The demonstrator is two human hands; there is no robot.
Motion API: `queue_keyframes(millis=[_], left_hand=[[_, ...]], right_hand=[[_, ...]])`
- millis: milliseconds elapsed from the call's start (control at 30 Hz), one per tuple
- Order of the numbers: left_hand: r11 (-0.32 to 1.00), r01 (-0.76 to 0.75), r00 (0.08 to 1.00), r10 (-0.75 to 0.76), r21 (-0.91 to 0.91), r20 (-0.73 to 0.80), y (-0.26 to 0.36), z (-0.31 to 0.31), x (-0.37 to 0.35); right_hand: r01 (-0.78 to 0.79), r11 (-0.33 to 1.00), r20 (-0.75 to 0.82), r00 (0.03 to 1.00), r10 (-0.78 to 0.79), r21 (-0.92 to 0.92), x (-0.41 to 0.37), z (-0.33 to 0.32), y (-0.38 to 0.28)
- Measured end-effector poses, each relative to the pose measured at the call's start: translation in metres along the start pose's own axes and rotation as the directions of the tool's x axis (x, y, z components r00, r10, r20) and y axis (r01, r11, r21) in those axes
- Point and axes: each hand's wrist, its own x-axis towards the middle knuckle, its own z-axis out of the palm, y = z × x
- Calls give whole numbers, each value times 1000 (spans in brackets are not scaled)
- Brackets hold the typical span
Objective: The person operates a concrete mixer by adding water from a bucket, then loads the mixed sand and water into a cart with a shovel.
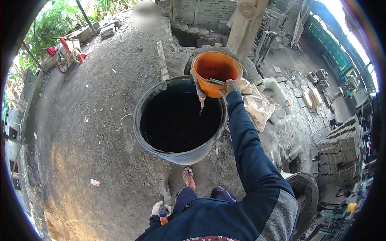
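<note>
My right hand (pixel 231 87), in a greyish glove, is closed on the near rim of an orange tub (pixel 209 89). The tub rests above the back right of a large blue barrel (pixel 183 157) with dark contents, and a short pale-green bar (pixel 217 81) lies across its near side. Beside the tub, a tap (pixel 201 96) points down over the barrel, with a thin trickle below it. Low at my side, my left hand (pixel 157 208), white-gloved, wraps round a trowel (pixel 164 188) with a grey blade and an orange and dark handle.
A wooden post (pixel 246 32) rises behind the tub, and a pale sack (pixel 257 105) lies to its right. Stacked tiles (pixel 339 148) stand at the right. Far left is a wheelbarrow (pixel 68 52) on bare ground. A round dark container (pixel 303 197) sits close by my right side.
</note>
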Motion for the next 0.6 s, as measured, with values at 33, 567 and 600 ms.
queue_keyframes(millis=[33, 567, 600], left_hand=[[999, -32, 999, 33, 39, -33, 5, -1, -1], [977, -63, 986, 93, 204, -138, 63, 13, 0], [978, -55, 986, 85, 199, -144, 62, 20, -8]], right_hand=[[73, 997, 51, 996, -75, 41, 1, -9, 5], [681, 79, 631, 711, -309, -728, -134, 109, 118], [699, -138, 692, 622, -366, -701, -126, 115, 150]])
